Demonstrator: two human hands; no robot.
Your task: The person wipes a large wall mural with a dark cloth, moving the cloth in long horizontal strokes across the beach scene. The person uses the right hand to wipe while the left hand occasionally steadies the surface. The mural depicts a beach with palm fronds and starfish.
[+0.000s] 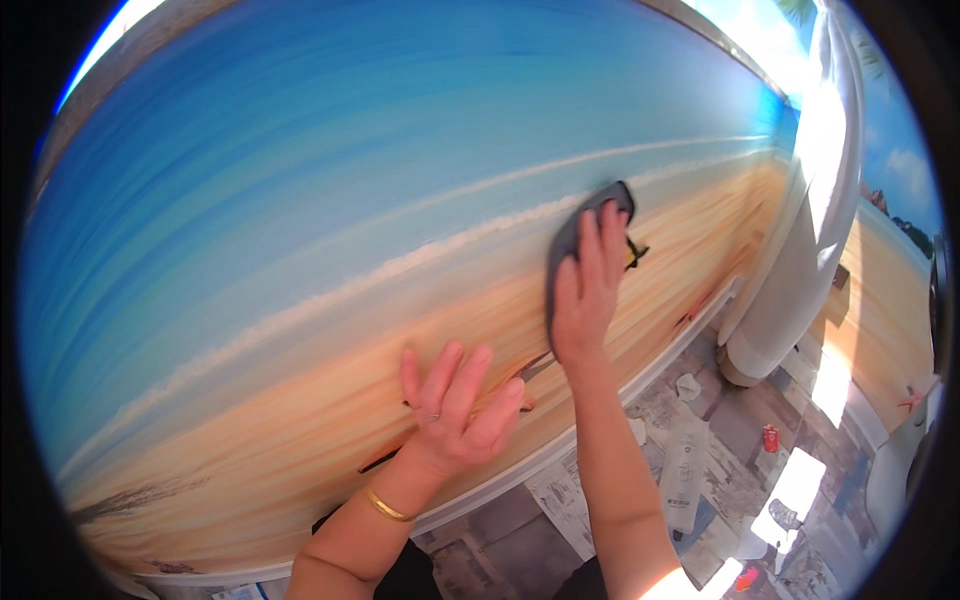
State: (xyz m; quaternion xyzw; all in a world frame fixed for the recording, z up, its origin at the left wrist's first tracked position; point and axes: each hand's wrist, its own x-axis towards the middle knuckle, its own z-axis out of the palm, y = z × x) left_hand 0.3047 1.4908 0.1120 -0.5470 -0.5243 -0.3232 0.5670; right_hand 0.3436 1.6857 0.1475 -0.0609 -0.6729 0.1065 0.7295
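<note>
A beach mural printed with sea, foam lines and sand covers the low wall before me. My right hand presses a dark grey pad or folded cloth flat against it, over the printed shoreline; the pad's edges look blurred. Beside my fingertips a small black and yellow thing shows, too partly hidden to name. My left hand, with a ring and a gold bangle at its wrist, has its fingers spread over the printed sand. Whether its fingertips touch the wall cannot be told.
A white curtain hangs gathered at the right. White skirting runs along the wall's foot. On the patchwork-patterned floor lie a clear plastic sleeve, a small red packet and scraps. Another mural section shows beyond the curtain.
</note>
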